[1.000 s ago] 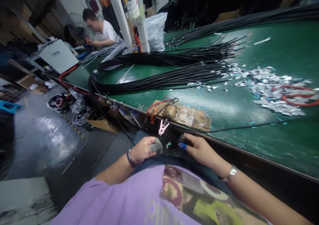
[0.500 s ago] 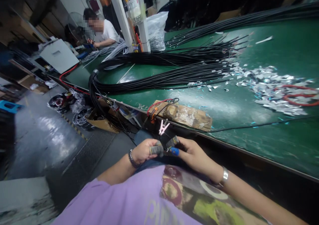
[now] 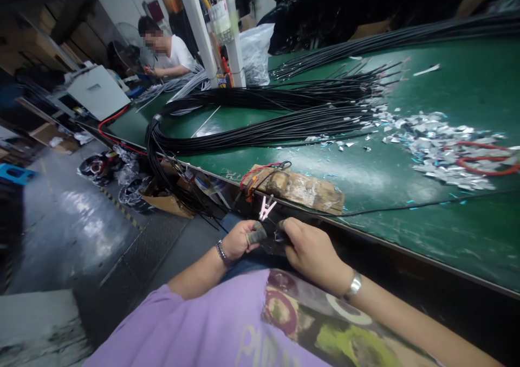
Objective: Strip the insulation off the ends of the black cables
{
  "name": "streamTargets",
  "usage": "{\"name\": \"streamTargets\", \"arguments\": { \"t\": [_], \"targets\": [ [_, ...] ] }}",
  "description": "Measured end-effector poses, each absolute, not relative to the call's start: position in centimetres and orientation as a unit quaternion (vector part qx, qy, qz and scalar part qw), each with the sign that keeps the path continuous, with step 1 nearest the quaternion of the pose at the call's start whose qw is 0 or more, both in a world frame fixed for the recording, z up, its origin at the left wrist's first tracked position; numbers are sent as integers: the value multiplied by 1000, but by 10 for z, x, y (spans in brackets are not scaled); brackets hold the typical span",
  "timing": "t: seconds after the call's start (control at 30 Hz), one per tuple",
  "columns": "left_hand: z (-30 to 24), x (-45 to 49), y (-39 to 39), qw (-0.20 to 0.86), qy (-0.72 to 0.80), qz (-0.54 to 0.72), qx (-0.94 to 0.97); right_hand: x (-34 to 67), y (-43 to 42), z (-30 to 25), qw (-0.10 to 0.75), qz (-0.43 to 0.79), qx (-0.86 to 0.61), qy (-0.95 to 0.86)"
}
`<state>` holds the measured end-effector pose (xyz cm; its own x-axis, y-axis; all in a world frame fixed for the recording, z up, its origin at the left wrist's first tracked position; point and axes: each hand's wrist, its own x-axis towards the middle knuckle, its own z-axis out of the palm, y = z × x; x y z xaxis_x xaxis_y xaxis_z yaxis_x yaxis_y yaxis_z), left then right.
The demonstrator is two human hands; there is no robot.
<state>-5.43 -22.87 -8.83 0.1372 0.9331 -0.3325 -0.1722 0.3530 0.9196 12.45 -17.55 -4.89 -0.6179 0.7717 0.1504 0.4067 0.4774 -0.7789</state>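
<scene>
My left hand (image 3: pixel 242 238) is closed, its taped thumb and fingers pinching what appears to be the end of a black cable in front of my lap. Close to its right, my right hand (image 3: pixel 312 250) is also closed, with the fingertips bent down over fine wires (image 3: pixel 278 236) at that cable end. The exact grip is dark and partly hidden by the fingers. A pale pink clothes peg (image 3: pixel 266 208) sticks up just beyond my hands, at the table edge. Behind it, a worn wooden block (image 3: pixel 303 190) lies on the green table (image 3: pixel 385 185), with orange and red cord at its left end.
Thick bundles of black cable (image 3: pixel 252 134) lie over the table and hang off its left edge. Foil scraps (image 3: pixel 442 145) and a red loop (image 3: pixel 487 161) are at the right. Across the table a person (image 3: pixel 176 55) sits near a white machine (image 3: pixel 97 90).
My right hand has turned over, so its back now faces up and the blue-wrapped thumb is hidden. My left hand has shifted only slightly, still pinching.
</scene>
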Motion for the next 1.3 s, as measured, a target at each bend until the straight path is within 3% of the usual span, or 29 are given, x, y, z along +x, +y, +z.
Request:
{"name": "streamTargets", "arguments": {
  "t": [0.07,0.2,0.3,0.5,0.83,1.07,1.2,1.3],
  "targets": [
    [-91,-55,-230,657,498,427,372,125,-176,-47,238,422,-309,-818],
    [-92,-58,-230,705,450,379,396,121,-178,-54,110,763,-181,-611],
    [-94,-58,-229,713,433,381,398,117,-179,-59,98,860,-180,-468],
    [-99,-57,-225,692,446,447,349,120,-176,-53,254,710,-295,-586],
    [-97,-62,-229,687,485,428,331,125,-176,-55,295,406,-263,-824],
    [-97,-62,-233,722,466,402,317,131,-169,-52,224,368,-201,-880],
    [-96,-70,-235,732,419,454,288,143,-157,-54,240,334,-284,-866],
    [-94,-74,-236,714,396,516,259,147,-155,-63,254,384,-328,-825]
  ]
}}
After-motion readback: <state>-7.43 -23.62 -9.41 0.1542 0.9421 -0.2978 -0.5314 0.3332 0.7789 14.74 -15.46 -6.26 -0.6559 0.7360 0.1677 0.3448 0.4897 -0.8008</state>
